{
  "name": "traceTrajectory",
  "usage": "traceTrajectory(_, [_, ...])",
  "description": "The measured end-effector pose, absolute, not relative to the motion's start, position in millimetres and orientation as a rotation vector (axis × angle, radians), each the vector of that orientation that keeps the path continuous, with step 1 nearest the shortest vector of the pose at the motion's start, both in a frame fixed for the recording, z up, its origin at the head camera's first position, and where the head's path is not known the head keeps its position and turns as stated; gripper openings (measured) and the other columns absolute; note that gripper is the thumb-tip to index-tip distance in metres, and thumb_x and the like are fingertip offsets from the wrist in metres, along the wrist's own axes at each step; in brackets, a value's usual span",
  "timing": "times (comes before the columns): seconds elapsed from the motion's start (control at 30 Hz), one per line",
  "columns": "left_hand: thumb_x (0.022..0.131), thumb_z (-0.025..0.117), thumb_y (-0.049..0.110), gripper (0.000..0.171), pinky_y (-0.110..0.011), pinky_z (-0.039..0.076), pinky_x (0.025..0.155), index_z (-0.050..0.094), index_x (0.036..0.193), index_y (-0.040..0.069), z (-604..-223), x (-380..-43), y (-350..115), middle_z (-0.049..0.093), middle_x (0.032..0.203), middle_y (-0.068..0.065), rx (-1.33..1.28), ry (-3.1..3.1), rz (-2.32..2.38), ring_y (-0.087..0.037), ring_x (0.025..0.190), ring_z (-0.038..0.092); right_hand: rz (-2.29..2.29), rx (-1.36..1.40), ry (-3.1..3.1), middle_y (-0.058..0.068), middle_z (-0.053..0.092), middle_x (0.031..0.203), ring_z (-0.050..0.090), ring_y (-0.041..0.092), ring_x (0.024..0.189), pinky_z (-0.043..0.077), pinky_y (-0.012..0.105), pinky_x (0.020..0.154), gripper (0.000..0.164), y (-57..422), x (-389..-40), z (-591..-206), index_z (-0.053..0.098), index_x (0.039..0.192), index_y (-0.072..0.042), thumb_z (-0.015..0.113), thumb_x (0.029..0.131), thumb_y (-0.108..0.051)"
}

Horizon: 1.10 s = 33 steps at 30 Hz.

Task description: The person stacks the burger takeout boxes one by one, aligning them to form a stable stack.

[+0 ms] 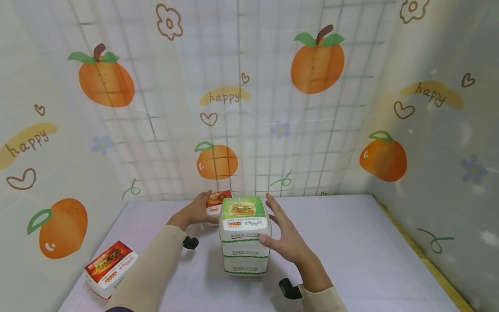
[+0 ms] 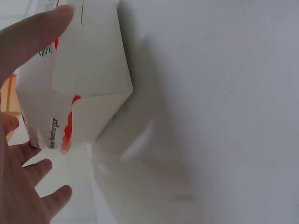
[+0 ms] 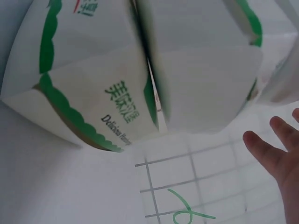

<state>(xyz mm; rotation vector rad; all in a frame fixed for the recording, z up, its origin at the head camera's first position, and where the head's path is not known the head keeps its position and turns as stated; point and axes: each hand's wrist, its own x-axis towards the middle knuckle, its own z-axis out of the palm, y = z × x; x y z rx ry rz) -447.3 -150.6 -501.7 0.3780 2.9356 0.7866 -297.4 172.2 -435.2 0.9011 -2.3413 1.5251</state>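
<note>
Three green-and-white burger boxes [image 1: 245, 237] stand stacked in the middle of the table, a burger picture on the top lid. My left hand [image 1: 198, 209] holds a red-and-white burger box [image 1: 218, 203] behind the stack's left side. In the left wrist view, the thumb lies along one side of that red box [image 2: 88, 60], with fingers at its far edge. Part of it is hidden by the stack in the head view. Beside the stack's right side is my right hand [image 1: 286, 236], fingers spread and thumb at the top box's front corner. The right wrist view shows stacked boxes [image 3: 98, 93] close up.
Another red-and-white burger box [image 1: 111, 268] sits at the table's front left, next to my left sleeve [image 1: 156, 264]. A curtain [image 1: 265, 143] printed with oranges encloses the pale table [image 1: 351, 251] at the back and both sides. Wire grid shows behind it.
</note>
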Motion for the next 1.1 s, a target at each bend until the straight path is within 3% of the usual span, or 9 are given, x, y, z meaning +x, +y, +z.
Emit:
traceTrajectory(0.23, [0.053, 0.081, 0.072, 0.137, -0.057, 0.034, 0.104, 0.013, 0.158, 0.017, -512, -445, -161, 0.02, 0.157, -0.015, 0.387, 2.964, 0.76, -0.034, 0.138, 0.029, 1.498, 0.907, -2.331, 0.005, 0.019, 0.16, 0.024, 0.03, 0.142, 0.03, 0.062, 0.104, 0.101, 171, -299, -438, 0.01, 0.157, -0.034, 0.072, 0.079, -0.055])
traceTrajectory(0.43, [0.057, 0.084, 0.065, 0.131, -0.056, 0.036, 0.103, 0.016, 0.156, 0.011, -514, -438, -165, 0.022, 0.155, -0.019, 0.408, 3.014, 0.769, -0.036, 0.137, 0.032, 1.498, 0.939, -2.324, 0.003, 0.018, 0.16, 0.024, 0.033, 0.142, 0.03, 0.063, 0.104, 0.1, 175, -302, -438, 0.01, 0.157, -0.033, 0.073, 0.081, -0.05])
traceTrajectory(0.53, [0.059, 0.086, 0.059, 0.13, -0.057, 0.036, 0.103, 0.015, 0.156, 0.012, -518, -438, -164, 0.022, 0.154, -0.02, 0.399, 3.011, 0.837, -0.037, 0.136, 0.033, 1.498, 0.946, -2.324, 0.004, 0.017, 0.16, 0.023, 0.034, 0.142, 0.03, 0.063, 0.104, 0.1, 178, -303, -437, 0.009, 0.157, -0.033, 0.073, 0.082, -0.047])
traceTrajectory(0.7, [0.056, 0.083, 0.069, 0.137, -0.056, 0.034, 0.105, 0.006, 0.158, 0.02, -529, -442, -162, 0.015, 0.157, -0.017, 0.348, 2.982, 0.928, -0.037, 0.138, 0.028, 1.494, 0.949, -2.31, 0.005, 0.016, 0.161, 0.021, 0.032, 0.143, 0.03, 0.062, 0.104, 0.099, 179, -304, -435, 0.01, 0.157, -0.032, 0.073, 0.082, -0.045])
traceTrajectory(0.93, [0.06, 0.086, 0.058, 0.133, -0.052, 0.028, 0.109, 0.008, 0.157, 0.01, -532, -438, -161, 0.024, 0.155, -0.017, 0.289, 2.968, 1.099, -0.032, 0.14, 0.028, 1.503, 0.919, -2.352, 0.001, 0.017, 0.16, 0.023, 0.03, 0.143, 0.029, 0.063, 0.105, 0.101, 173, -302, -436, 0.01, 0.158, -0.029, 0.073, 0.081, -0.046])
traceTrajectory(1.1, [0.064, 0.084, 0.054, 0.128, -0.051, 0.027, 0.11, 0.011, 0.156, 0.004, -533, -435, -164, 0.024, 0.156, -0.019, 0.297, 3.011, 1.076, -0.032, 0.14, 0.028, 1.501, 0.894, -2.359, 0.001, 0.017, 0.16, 0.023, 0.029, 0.143, 0.029, 0.063, 0.105, 0.1, 173, -301, -434, 0.01, 0.157, -0.034, 0.074, 0.081, -0.046])
